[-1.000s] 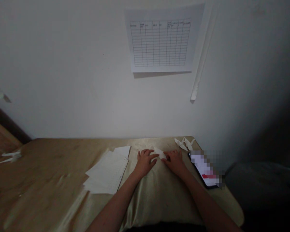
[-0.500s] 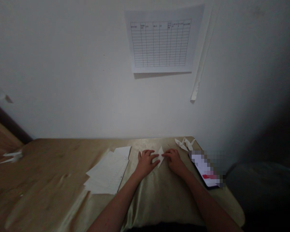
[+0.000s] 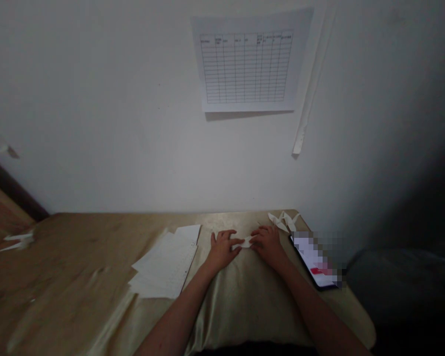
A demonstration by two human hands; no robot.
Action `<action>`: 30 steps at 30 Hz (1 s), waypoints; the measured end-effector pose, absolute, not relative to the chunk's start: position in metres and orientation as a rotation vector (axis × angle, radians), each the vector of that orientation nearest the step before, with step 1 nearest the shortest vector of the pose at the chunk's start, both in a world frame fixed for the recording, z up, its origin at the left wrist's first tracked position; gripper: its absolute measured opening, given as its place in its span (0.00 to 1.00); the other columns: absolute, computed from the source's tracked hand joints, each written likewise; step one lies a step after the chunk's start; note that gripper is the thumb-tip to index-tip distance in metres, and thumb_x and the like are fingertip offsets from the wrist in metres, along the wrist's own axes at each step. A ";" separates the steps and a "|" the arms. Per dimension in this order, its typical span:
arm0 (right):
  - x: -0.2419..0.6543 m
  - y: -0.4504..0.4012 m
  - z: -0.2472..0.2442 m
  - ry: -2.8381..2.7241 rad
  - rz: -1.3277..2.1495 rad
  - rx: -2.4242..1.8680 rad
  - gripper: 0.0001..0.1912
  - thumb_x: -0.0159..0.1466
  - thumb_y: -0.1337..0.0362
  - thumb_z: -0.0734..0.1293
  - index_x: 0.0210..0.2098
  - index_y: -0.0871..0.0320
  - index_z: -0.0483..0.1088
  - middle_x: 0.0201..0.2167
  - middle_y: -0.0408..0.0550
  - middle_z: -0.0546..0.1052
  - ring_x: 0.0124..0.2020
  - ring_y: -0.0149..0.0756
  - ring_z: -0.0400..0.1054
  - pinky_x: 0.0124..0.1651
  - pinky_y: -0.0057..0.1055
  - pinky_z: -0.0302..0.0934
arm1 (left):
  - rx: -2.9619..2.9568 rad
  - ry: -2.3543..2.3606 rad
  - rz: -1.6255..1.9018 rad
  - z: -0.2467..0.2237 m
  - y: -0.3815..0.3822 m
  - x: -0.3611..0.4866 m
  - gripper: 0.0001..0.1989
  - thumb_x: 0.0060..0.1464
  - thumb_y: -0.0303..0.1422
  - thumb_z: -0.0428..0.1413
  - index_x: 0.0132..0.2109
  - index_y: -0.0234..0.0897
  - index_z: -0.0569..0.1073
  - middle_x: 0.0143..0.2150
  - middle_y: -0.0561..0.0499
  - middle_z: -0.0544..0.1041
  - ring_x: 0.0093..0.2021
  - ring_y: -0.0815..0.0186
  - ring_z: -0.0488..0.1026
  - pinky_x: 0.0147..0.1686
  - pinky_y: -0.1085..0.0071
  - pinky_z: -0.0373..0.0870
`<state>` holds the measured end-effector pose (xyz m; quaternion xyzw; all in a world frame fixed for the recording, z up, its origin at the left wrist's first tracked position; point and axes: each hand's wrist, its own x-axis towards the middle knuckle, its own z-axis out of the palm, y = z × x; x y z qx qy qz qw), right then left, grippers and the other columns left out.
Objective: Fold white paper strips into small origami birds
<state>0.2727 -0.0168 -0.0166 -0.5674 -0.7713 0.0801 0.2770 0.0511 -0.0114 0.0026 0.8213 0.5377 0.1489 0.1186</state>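
A small white piece of folded paper lies on the cloth-covered table between my two hands, its ends partly hidden under the fingers. From the left, my left hand holds it down with the index fingertip, the thumb close by and the other fingers spread. At the opposite end my right hand grips the paper with bent fingers drawn together. Just beyond the right hand sit white folded paper shapes.
White paper sheets lie in an overlapping stack left of my hands. A phone with a lit, partly blurred screen rests at the table's right edge. Paper scraps are at the far left. A printed table sheet hangs on the wall.
The folded paper has gone from an upright pointed diamond to a low, narrow strip lying sideways. My right hand has moved slightly inward over its right end; my left hand has barely shifted.
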 end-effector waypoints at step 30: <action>0.257 -0.020 -0.014 -1.936 0.270 -1.695 0.06 0.67 0.61 0.71 0.38 0.50 0.82 0.50 0.48 0.82 0.62 0.52 0.65 0.71 0.62 0.40 | 2.280 1.658 0.521 0.005 -0.007 0.057 0.07 0.65 0.42 0.64 0.47 0.58 0.86 0.67 0.54 0.75 0.69 0.51 0.67 0.73 0.34 0.45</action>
